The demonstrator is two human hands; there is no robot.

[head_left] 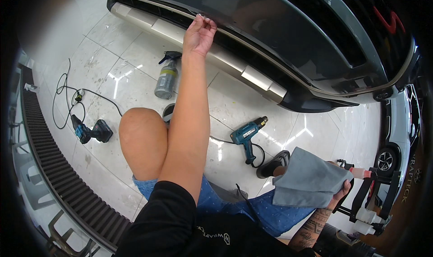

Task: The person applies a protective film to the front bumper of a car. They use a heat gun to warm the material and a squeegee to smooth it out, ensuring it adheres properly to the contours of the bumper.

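My left hand reaches up to the lower edge of a dark grey car bumper. Its fingertips are pinched together at that edge, over a small pale, clear-looking bit too little to make out. Just below runs a silver trim strip. Off to the right, my right hand grips a grey cloth, which drapes over my right knee and hides most of the fingers.
A spray bottle stands on the tiled floor left of my forearm. A teal heat gun with a cord lies to the right. Farther left are a cordless power tool and a looped cable. A black rack with bottles stands at right.
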